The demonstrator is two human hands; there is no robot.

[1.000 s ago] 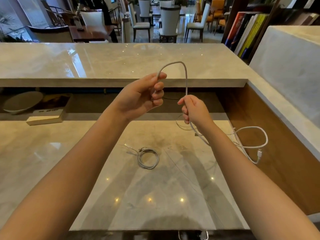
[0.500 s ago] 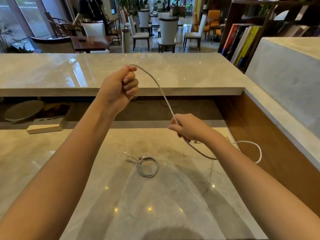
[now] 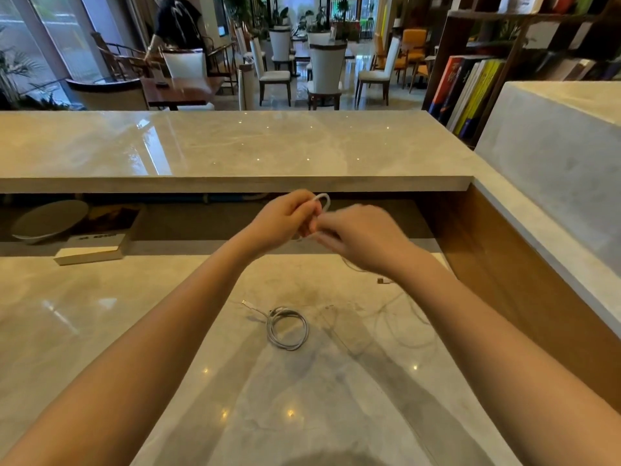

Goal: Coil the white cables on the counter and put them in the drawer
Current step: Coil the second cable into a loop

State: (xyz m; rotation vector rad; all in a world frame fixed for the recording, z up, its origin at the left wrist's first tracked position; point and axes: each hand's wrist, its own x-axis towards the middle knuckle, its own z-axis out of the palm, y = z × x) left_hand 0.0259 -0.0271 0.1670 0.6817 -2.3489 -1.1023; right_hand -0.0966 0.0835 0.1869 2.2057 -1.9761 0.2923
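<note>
My left hand [image 3: 285, 218] and my right hand [image 3: 359, 237] meet above the marble counter [image 3: 100, 314], both closed on one white cable [image 3: 324, 198]. A small loop of it sticks up between the hands. The rest of that cable trails down, blurred, toward the right side of the counter, with a connector end [image 3: 380, 280] hanging there. A second white cable [image 3: 287, 327] lies coiled on the counter below my hands, one plug end pointing left. No drawer is in sight.
A raised marble ledge [image 3: 235, 153] runs across behind my hands. Under it at the left sit a book [image 3: 94, 250] and a white dish [image 3: 47, 222]. A wooden side wall [image 3: 504, 270] borders the counter on the right.
My hands were apart with the cable stretched between them; now they have come together at mid-height and the cable is folded into a short loop. The coiled cable has stayed in place.
</note>
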